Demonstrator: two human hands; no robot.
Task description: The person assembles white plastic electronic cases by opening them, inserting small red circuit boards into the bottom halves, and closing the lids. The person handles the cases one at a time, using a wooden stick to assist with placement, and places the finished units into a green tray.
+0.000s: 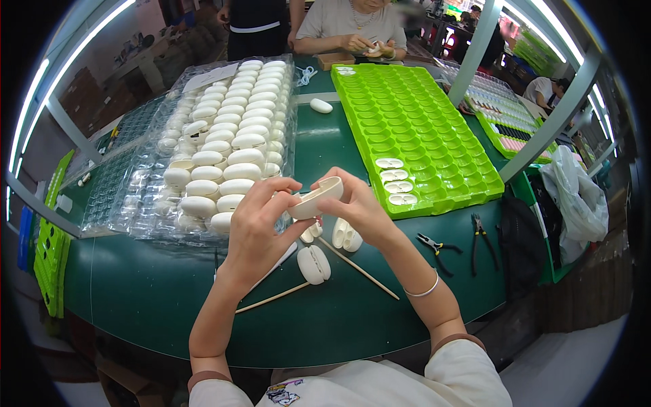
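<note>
Above the near part of the green table, both my hands grip a white oval case shell (313, 203), its hollow inside partly showing. My left hand (256, 227) pinches its left end, and the fingers of my right hand (359, 209) close round its right end. Below them on the table lies a white oval case (314, 264) with a slit down its middle. Beside it, partly behind my right hand, is an opened white case part (346, 237). Two thin wooden sticks (366, 275) and a slim white tool (276, 264) lie around these.
Clear plastic trays with many white oval cases (239, 171) are stacked at left. A bright green tray (434, 149) at right holds several white inserts (397, 186). Black-handled pliers (441, 252) and cutters (480, 237) lie at right. A person (352, 30) works across the table.
</note>
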